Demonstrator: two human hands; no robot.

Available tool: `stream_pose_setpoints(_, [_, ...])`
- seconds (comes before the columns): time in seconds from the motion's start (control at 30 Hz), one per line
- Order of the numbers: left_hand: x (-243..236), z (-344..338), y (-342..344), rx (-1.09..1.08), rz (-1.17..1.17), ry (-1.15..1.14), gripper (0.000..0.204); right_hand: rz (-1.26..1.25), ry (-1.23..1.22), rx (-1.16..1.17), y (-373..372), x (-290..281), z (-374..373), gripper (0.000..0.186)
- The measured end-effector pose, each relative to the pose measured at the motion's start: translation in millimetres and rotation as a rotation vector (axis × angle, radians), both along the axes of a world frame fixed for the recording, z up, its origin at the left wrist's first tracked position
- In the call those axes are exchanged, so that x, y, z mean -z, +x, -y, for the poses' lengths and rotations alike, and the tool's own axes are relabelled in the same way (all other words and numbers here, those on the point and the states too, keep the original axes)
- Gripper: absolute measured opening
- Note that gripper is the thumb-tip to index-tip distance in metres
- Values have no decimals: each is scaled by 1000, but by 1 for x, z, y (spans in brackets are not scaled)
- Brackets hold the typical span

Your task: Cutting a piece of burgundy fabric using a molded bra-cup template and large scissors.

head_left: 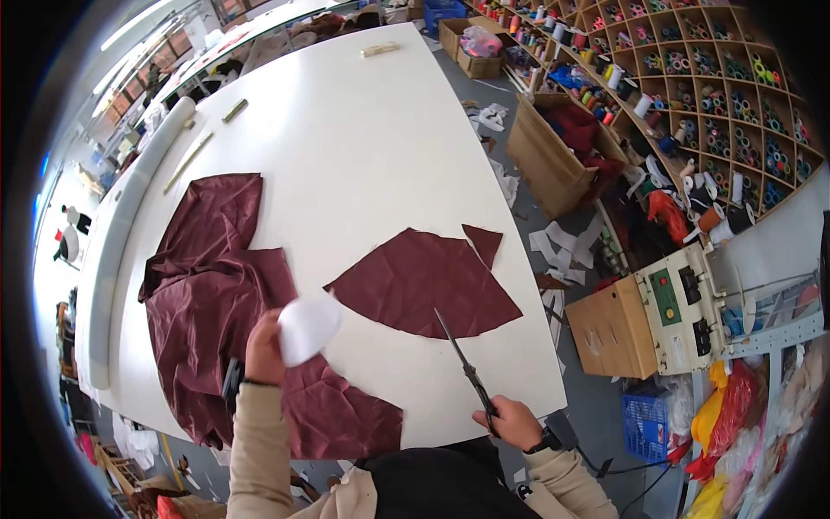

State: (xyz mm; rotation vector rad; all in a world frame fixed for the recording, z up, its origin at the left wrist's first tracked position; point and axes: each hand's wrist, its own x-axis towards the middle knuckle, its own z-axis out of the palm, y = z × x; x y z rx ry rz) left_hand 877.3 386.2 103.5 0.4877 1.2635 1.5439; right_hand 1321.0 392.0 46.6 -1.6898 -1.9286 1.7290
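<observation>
My left hand point(264, 348) grips a small white pattern piece point(309, 331) with a rounded edge, held over a crumpled pile of burgundy fabric point(203, 303). My right hand point(515, 424) is closed around the handles of long dark scissors point(469, 370). Their blades point up and to the left, and the tips overlie the lower edge of a fan-shaped cut piece of burgundy fabric point(424, 281). Beside that piece's upper right lies a small triangular fabric scrap point(485, 243). A dark object point(232, 379), not clear in kind, shows next to my left wrist.
The white table point(346, 130) bears a long pale roll point(130, 225) along its left side and a light block point(379, 50) at the far end. To the right stand an open cardboard box point(553, 160) of fabric, thread shelves point(709, 95) and a cream-coloured machine point(679, 311).
</observation>
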Motion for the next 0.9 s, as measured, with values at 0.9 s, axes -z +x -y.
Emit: stream_pose_setpoints(0.9, [121,-52,-99,-129,-1511,-876,63,204,199,-240,-99,-42,11,51])
